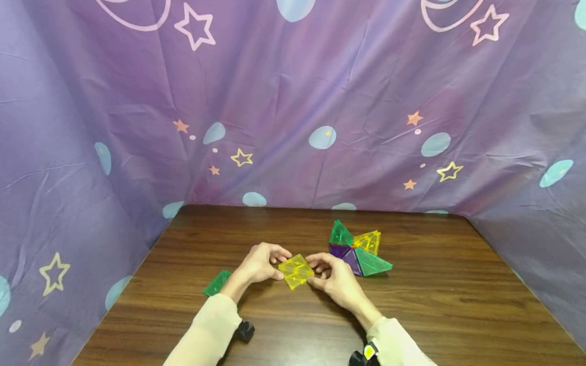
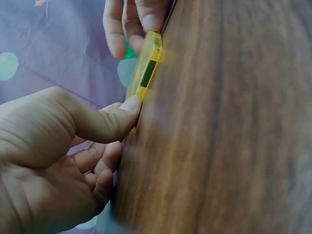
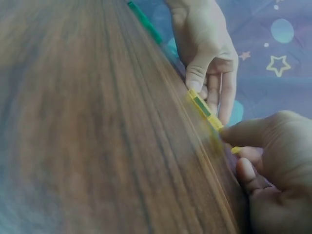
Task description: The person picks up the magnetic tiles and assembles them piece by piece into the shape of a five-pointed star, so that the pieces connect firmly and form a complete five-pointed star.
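Note:
A see-through yellow magnetic tile (image 1: 296, 272), diamond-shaped from above, lies between both hands just over the wooden table. My left hand (image 1: 260, 264) pinches its left corner, thumb on the near side. At the opposite corner my right hand (image 1: 338, 280) pinches it with the thumb and fingers. Seen from the left wrist, the tile (image 2: 148, 68) is nearly edge-on, with a dark strip along its rim. The right wrist view shows the tile (image 3: 202, 106) edge-on too, with part of it hidden behind the right fingers.
Beyond the right hand lies a fan of joined tiles: green (image 1: 374, 263), purple (image 1: 351, 260) and yellow (image 1: 369, 241). A loose green tile (image 1: 217, 283) is left of the left forearm. A patterned purple cloth (image 1: 293, 101) hangs around the brown table (image 1: 435, 305).

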Tool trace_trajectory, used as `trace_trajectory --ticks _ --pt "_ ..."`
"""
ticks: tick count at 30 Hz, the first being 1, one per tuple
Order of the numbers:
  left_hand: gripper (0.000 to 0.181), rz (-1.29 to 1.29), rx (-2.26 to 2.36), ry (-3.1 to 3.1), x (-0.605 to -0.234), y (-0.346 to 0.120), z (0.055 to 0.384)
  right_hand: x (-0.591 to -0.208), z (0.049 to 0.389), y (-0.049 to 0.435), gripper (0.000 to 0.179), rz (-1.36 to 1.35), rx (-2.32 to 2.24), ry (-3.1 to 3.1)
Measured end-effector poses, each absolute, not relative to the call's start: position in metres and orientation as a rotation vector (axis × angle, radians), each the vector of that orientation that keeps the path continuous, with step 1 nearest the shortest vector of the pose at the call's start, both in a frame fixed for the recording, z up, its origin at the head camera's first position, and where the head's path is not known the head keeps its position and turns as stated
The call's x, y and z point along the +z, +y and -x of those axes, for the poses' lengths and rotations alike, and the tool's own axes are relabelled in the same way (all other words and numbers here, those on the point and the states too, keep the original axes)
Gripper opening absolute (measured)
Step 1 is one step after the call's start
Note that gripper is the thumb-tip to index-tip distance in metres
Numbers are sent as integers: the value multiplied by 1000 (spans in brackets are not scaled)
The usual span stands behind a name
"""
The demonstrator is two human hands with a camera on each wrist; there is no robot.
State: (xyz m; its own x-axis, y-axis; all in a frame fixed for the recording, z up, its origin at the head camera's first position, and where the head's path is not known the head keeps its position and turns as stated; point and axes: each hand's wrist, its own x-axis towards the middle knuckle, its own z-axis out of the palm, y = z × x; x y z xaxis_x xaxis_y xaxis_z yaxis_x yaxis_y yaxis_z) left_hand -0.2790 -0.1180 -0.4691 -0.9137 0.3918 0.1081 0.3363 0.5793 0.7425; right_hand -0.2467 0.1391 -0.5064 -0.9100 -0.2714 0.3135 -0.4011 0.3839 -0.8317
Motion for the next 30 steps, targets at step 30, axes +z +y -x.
trace_trajectory --ticks 30 --pt "33 -356 1826 2294 -472 -115 281 -502 244 140 29 -157 2098 -2278"
